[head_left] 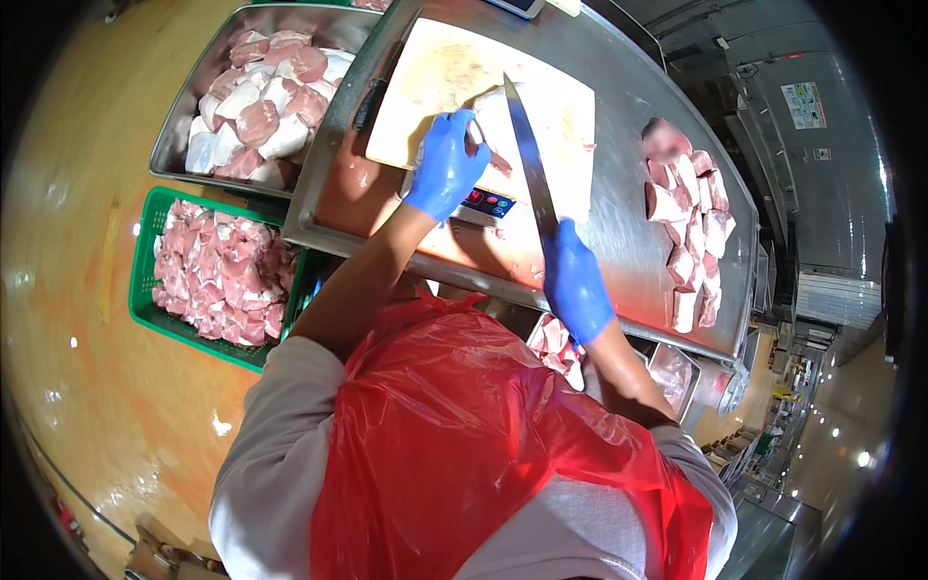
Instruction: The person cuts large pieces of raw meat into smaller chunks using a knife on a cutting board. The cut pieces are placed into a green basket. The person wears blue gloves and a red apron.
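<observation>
My right hand [577, 275], in a blue glove, is closed around the handle of a long knife [530, 145], its blade pointing away over the white cutting board [435, 63]. A piece of meat [498, 162] with pale fat lies on the board, left of the blade and partly hidden. My left hand [447, 166], also gloved in blue, has its curled fingers and thumb at that meat's left edge and appears to grip it. Just below it, at the board's near edge, part of a digital scale [488, 203] with a lit display shows.
Cut meat chunks [688, 217] lie grouped on the right of the steel table [619, 193]. At left stand a steel tub [174, 145] of large meat pieces and a green basket [143, 280] of smaller ones. More meat [553, 343] sits below the table's near edge.
</observation>
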`<state>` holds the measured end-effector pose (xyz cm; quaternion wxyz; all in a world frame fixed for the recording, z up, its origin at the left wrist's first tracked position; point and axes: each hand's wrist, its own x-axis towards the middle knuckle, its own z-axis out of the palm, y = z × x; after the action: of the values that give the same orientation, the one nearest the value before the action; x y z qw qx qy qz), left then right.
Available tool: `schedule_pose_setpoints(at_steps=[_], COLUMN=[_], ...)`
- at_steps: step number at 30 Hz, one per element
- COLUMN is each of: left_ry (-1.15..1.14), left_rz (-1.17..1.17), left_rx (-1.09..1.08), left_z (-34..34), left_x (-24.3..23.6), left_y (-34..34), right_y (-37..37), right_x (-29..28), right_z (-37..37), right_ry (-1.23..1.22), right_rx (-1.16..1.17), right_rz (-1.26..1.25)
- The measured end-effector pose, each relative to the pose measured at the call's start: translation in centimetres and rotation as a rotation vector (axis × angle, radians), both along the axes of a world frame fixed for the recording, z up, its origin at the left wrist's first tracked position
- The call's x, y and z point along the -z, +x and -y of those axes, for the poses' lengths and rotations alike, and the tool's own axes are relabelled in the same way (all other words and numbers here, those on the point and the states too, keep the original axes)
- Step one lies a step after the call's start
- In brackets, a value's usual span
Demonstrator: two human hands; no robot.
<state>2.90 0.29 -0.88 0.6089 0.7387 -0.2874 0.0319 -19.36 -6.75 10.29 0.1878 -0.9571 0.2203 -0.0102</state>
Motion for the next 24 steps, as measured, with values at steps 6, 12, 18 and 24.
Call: schedule_pose_setpoints(at_steps=[6, 12, 18, 24], left_ry=[-0.172, -0.237, -0.013, 1.215], left_rz=[-0.231, -0.382, -0.463, -0.081], left_rx=[0.014, 0.098, -0.049, -0.5], left_z=[0.6, 0.0, -12.3, -35.3], left_x=[2.1, 1.7, 0.2, 6.8], left_y=[2.1, 1.9, 5.3, 7.4], right_y=[10.7, 11.2, -4.7, -12.4], right_x=[2.2, 4.1, 1.4, 3.5], right_z=[0.3, 1.0, 2.2, 1.6], right_ry=[0.026, -0.049, -0.066, 0.102], right_rx=[0.039, -0.014, -0.063, 0.218], right_rz=[0.06, -0.162, -0.341, 0.056])
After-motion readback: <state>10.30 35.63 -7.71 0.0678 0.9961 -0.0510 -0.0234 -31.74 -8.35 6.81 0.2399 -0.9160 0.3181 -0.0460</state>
